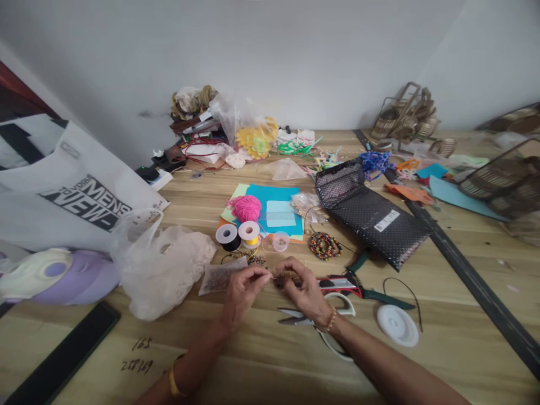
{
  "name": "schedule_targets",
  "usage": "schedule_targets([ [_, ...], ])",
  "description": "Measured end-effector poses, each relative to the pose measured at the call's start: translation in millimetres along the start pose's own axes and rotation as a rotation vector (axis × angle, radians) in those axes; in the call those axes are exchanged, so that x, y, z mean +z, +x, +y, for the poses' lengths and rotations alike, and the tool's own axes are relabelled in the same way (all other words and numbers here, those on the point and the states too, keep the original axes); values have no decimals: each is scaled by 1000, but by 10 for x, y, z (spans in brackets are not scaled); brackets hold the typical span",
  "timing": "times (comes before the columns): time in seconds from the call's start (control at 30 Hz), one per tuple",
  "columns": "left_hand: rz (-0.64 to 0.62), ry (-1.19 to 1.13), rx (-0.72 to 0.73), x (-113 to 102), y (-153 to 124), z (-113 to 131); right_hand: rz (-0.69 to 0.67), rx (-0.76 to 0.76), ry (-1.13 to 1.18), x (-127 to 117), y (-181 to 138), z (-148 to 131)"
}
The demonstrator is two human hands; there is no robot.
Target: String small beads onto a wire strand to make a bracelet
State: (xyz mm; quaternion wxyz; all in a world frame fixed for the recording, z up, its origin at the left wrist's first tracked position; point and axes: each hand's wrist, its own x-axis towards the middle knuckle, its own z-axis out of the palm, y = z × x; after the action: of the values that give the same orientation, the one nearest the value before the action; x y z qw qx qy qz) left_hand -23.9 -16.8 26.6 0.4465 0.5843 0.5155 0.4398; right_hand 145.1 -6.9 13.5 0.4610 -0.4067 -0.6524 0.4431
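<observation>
The left hand (247,287) has its fingertips pinched together on a thin pale strand (273,276). The right hand (302,289), just to the right, has its fingers curled on a small dark piece (279,280), too small to identify. The strand is in the gap between both hands, above the desk (236,365). A clear packet (221,277) lies left of the left hand; scissors (291,319) lie partly under the right hand. Farther right is a coil of colourful beads (324,246).
</observation>
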Motion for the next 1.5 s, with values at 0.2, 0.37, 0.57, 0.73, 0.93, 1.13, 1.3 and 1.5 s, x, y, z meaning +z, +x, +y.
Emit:
schedule_targets([
  [0.2,10,-76,-94,-7,1,-18,39,27,39,-17,-9,25],
  [0.37,-8,-56,-70,1,-6,35,-63,50,138,-14,-16,-45],
  [0.57,-4,-6,3,9,3,49,-73,76,129,15,-15,-39],
  [0.73,12,68,73,10,4,47,-60,70,111,7,5,-24],
  [0.93,23,212,155,-67,36,45,-21,78,105,-13,1,-16],
  [1.13,-13,527,357,-257,134,-85,35,109,193,-20,7,-5],
  [1.3,-128,762,390,-292,124,-91,62,150,262,-16,12,4],
  [1.5,-207,891,407,-232,95,-109,44,171,274,-14,4,16],
])
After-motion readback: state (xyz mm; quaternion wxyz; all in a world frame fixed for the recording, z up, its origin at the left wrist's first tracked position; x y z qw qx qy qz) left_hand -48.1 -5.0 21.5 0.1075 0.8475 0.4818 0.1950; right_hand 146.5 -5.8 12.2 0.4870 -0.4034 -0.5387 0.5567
